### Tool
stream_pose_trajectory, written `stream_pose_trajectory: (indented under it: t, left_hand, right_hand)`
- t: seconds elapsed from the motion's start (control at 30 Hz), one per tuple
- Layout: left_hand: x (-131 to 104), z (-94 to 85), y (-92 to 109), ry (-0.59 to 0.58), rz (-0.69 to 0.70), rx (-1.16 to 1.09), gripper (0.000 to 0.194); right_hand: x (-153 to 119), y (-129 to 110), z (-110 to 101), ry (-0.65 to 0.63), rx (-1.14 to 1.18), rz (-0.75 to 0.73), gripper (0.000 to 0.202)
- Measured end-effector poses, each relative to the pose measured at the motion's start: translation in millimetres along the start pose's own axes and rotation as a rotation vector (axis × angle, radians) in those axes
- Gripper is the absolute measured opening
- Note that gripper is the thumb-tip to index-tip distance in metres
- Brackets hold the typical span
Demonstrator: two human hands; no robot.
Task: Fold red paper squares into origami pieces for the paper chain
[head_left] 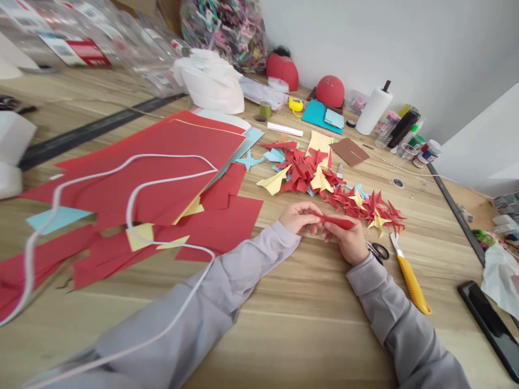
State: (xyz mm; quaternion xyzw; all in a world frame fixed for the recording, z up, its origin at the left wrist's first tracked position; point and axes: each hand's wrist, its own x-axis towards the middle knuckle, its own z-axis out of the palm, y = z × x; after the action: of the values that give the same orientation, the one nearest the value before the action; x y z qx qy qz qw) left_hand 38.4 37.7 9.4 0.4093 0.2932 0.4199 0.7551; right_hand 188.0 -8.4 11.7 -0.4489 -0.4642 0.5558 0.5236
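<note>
Between my two hands is a narrow piece of folded red paper (339, 221), held just above the tabletop. My left hand (300, 218) pinches its left end, and my right hand (349, 237) grips its right part with the thumb on top. Just beyond lies a heap of folded paper stars and planes (300, 172), mostly red with some yellow and light blue. Black-handled scissors (380, 250) lie partly hidden beside my right hand. To their right rests a yellow-handled utility knife (412, 281).
Large red paper sheets (182, 162) and cut pieces spread on the left. A white cable (133, 200) runs over them and across my left sleeve. A black phone (488, 327) lies at the right. Bottles, a paper roll (373, 111) and red pincushions (330, 91) line the back.
</note>
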Motion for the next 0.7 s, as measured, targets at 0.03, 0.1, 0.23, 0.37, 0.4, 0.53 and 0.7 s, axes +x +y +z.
stream_pose_trajectory:
  t: [0.03, 0.1, 0.23, 0.37, 0.4, 0.53, 0.7]
  left_hand:
    - [-0.2, -0.1, -0.2, 0.001, -0.006, 0.006, 0.021]
    - [-0.4, -0.5, -0.7, -0.004, -0.024, 0.013, 0.021]
    - [-0.5, -1.8, -0.8, -0.028, -0.064, 0.006, 0.022]
    - [-0.3, -1.6, -1.2, -0.040, -0.085, 0.002, 0.024]
    - [-0.4, -0.9, -1.5, -0.040, -0.082, 0.006, 0.024]
    - [-2.0, 3.2, -2.4, -0.003, -0.007, 0.067, 0.025]
    - [-3.5, 5.3, -2.4, 0.009, 0.016, 0.117, 0.026]
  right_hand:
    - [0.0, 1.1, 0.2, 0.022, 0.006, -0.017, 0.018]
    - [0.5, 3.8, 0.0, 0.058, 0.016, -0.043, 0.015]
    - [1.4, 7.8, -1.5, 0.048, 0.017, -0.044, 0.016]
    - [1.6, 8.6, -1.3, 0.043, -0.017, -0.089, 0.016]
    - [1.6, 8.5, -1.0, 0.046, -0.025, -0.102, 0.016]
    - [1.2, 7.8, 0.4, 0.064, -0.043, -0.117, 0.015]
    - [1.0, 6.9, 0.1, 0.062, -0.071, -0.111, 0.014]
